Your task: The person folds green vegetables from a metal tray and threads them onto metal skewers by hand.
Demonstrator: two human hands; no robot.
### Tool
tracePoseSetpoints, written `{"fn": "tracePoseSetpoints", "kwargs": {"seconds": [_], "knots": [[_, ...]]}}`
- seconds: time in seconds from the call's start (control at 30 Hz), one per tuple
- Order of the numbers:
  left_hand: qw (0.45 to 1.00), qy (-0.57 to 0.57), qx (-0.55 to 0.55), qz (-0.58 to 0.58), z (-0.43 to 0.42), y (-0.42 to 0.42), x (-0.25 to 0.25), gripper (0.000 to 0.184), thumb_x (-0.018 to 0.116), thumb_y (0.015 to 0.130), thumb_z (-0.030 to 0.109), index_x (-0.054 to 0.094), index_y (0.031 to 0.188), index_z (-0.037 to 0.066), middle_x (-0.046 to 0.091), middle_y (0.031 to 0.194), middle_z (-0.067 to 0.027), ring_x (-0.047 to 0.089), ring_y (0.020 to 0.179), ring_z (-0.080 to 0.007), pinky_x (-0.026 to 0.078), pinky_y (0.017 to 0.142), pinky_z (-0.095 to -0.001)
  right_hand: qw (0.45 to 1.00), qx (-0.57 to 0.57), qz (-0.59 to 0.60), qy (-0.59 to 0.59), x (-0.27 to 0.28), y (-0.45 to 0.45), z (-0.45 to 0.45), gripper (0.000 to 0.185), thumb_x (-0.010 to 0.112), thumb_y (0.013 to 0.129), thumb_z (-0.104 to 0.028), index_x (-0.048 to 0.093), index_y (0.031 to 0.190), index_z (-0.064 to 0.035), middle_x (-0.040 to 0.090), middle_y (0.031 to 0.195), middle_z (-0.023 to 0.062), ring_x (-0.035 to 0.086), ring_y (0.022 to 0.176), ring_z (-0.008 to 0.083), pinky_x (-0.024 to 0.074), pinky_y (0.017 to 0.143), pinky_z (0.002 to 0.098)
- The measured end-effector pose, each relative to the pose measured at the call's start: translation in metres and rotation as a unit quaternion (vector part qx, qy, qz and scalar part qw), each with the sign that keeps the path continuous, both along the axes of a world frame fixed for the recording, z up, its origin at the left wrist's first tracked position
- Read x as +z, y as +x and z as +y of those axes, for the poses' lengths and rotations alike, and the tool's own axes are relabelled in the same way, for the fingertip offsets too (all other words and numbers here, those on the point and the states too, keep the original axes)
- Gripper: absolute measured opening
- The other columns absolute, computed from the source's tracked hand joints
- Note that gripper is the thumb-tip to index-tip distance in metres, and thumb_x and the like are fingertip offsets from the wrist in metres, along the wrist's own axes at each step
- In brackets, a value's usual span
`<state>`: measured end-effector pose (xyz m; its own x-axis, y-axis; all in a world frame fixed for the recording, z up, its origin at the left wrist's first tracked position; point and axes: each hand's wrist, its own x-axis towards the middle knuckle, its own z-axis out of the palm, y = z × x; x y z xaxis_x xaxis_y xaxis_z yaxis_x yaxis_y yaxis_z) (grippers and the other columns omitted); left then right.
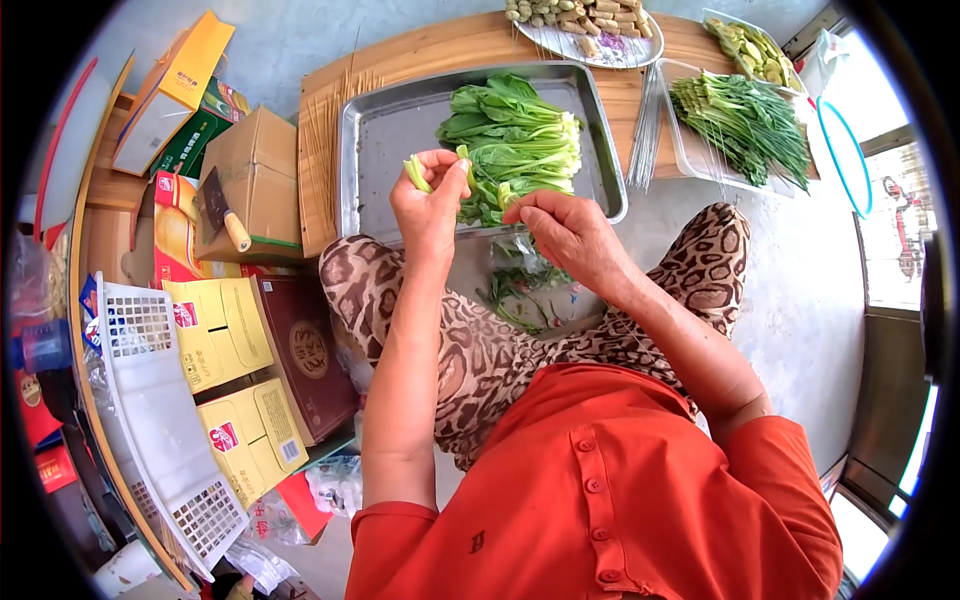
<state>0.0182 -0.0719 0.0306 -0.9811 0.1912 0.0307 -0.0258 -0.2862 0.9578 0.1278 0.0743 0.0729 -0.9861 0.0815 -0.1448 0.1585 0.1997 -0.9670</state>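
Observation:
Over the near edge of a metal tray (pixel 375 130), my left hand (pixel 430 200) is closed round a pale green vegetable stalk (pixel 417 175), with another bit of green between finger and thumb. My right hand (pixel 570 232) pinches the pale base of a leafy green (pixel 487 210) whose leaves hang toward the tray's rim. In the tray, a pile of leafy greens (pixel 510 130) lies with stalk ends toward the right. Fingers partly hide what each hand grips. Below, between my knees, a plastic bag or container (pixel 525 290) holds leaf scraps.
Thin bamboo sticks (pixel 318 165) lie left of the tray, metal skewers (pixel 647 130) right. Beyond are a tub of chives (pixel 740 130), a plate of rolled food (pixel 600 40) and sliced vegetables (pixel 752 50). A knife (pixel 225 210) rests against a cardboard box (pixel 262 165).

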Motion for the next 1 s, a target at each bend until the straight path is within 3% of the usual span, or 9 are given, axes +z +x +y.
{"fn": "tracePoseSetpoints", "kwargs": {"seconds": [0.37, 0.43, 0.83, 0.9, 1.0], "knots": [[0.999, -0.024, 0.005, 0.028, 0.0, 0.002, 0.002, 0.01, 0.065, 0.082, 0.0, 0.059, 0.09, -0.001, 0.059, 0.074, -0.0026, 0.055, 0.06, -0.0076, 0.044, 0.055, -0.0199, 1.0, -0.005, 0.007, 0.005, -0.001, -0.002, -0.003, 0.022, 0.05, 0.091, -0.017, 0.065, 0.094, -0.0006, 0.052, 0.059, 0.003, 0.048, 0.055, 0.009, 0.0411, 0.052, 0.0274], [0.998, -0.048, 0.013, 0.04, 0.0, 0.002, 0.003, 0.009, 0.064, 0.083, 0.0, 0.058, 0.09, -0.001, 0.059, 0.074, -0.003, 0.055, 0.06, -0.0079, 0.045, 0.056, -0.0202, 1.0, 0.002, 0.02, -0.002, -0.002, -0.002, -0.005, 0.022, 0.045, 0.097, -0.016, 0.062, 0.097, -0.0014, 0.04, 0.054, -0.0054, 0.037, 0.049, 0.0031, 0.0298, 0.044, 0.0214], [0.996, -0.052, 0.032, 0.071, 0.002, 0.005, 0.005, 0.007, 0.06, 0.084, 0.0, 0.056, 0.09, -0.001, 0.061, 0.075, -0.0045, 0.059, 0.061, -0.0097, 0.049, 0.059, -0.0225, 1.0, -0.004, 0.001, -0.021, 0.007, -0.002, -0.012, 0.022, 0.045, 0.096, -0.015, 0.062, 0.097, -0.0007, 0.043, 0.051, -0.0033, 0.038, 0.045, 0.0039, 0.0309, 0.042, 0.0226], [0.994, -0.048, 0.036, 0.087, 0.003, 0.004, 0.002, 0.01, 0.062, 0.086, 0.007, 0.058, 0.094, 0.004, 0.063, 0.069, -0.0036, 0.04, 0.05, -0.0004, 0.027, 0.044, -0.016, 1.0, -0.005, 0.001, -0.019, 0.008, -0.002, -0.013, 0.022, 0.045, 0.096, -0.015, 0.062, 0.097, -0.0007, 0.043, 0.051, -0.0031, 0.039, 0.044, 0.0039, 0.031, 0.042, 0.0227], [0.993, -0.06, 0.039, 0.089, 0.002, 0.005, 0.004, 0.009, 0.061, 0.087, 0.006, 0.057, 0.094, 0.003, 0.063, 0.07, -0.0038, 0.045, 0.052, -0.0017, 0.032, 0.045, -0.016, 1.0, -0.006, 0.0, -0.019, 0.008, -0.002, -0.014, 0.022, 0.045, 0.096, -0.015, 0.062, 0.097, -0.0007, 0.043, 0.05, -0.003, 0.039, 0.044, 0.0039, 0.0313, 0.042, 0.0228]]}}
